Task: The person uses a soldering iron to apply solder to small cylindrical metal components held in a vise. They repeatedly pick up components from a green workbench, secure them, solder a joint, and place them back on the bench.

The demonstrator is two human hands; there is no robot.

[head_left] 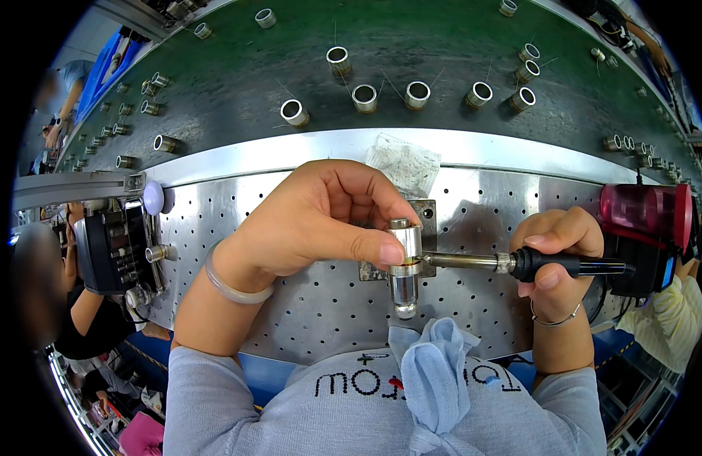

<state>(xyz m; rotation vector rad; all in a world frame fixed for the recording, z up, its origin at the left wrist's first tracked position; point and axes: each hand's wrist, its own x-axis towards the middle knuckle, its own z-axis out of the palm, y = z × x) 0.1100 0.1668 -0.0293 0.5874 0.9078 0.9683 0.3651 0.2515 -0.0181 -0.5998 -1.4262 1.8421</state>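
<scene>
My left hand [335, 220] pinches a silvery metal cylinder [404, 240] between thumb and fingers. The cylinder sits over a shiny round metal post [404, 290] with a rounded lower end. From the right, my right hand [557, 262] grips a soldering iron [537, 264] by its black handle. The iron's tip meets or nearly meets the joint between the cylinder and the post; exact contact is too small to tell. A dark metal plate [375, 271] lies partly hidden behind the cylinder.
Many metal rings with thin wires, one a ring [293, 112], stand on the green belt [237, 72] beyond the perforated metal table [305, 327]. A crumpled whitish sheet [404, 163] lies at the belt's edge. A red transparent container [646, 214] stands right, a black tool rack [107, 251] left. Other people sit at both sides.
</scene>
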